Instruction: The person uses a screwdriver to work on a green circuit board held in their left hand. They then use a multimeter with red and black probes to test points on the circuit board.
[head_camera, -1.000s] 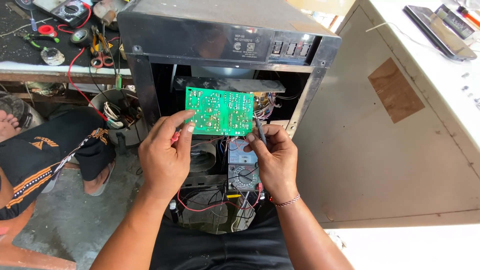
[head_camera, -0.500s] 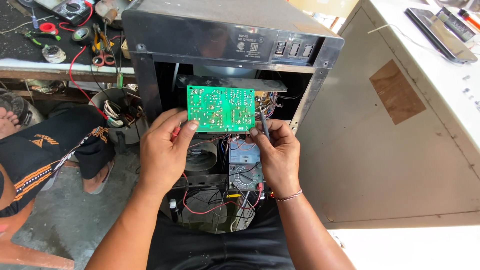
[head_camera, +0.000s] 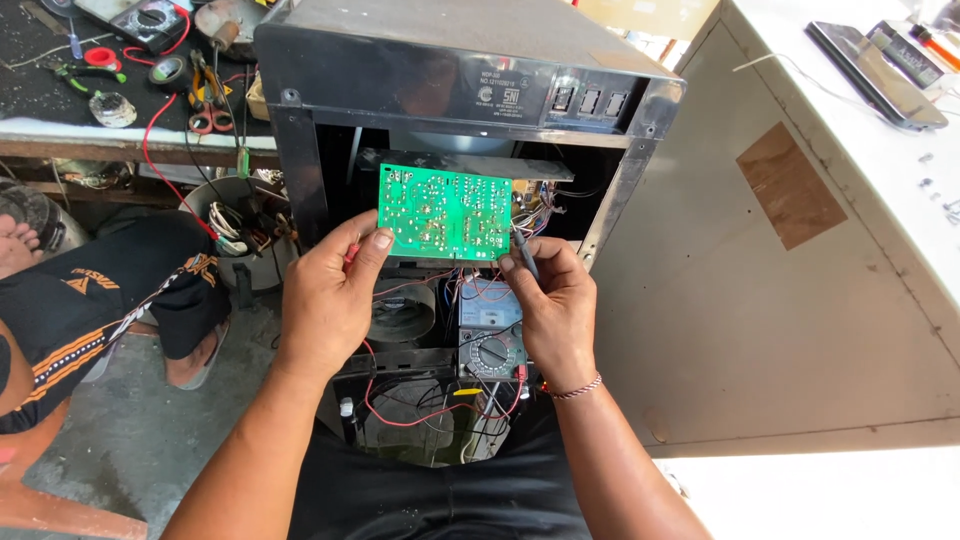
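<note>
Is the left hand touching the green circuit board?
Touching. The head view shows the left hand with its thumb pressed on the lower left edge of the green circuit board.

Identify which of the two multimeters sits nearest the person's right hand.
The grey analog multimeter inside the open cabinet, just beside the right hand; the other multimeter lies on the bench, far upper left.

The board (head_camera: 445, 212) shows a glossy green lacquered face dotted with dull silver solder. The probe (head_camera: 524, 255) looks like matt black plastic. The cabinet (head_camera: 440, 75) is dark sheet metal, smooth, with a faint sheen and some scuffing; its grey side panel (head_camera: 760, 300) is matt painted metal bearing a patch of brown paper tape. The meter (head_camera: 492, 335) has a plastic case with a clear, shiny window. The wires (head_camera: 400, 415) wear smooth red insulation. The floor (head_camera: 130, 450) is rough grey concrete.
</note>
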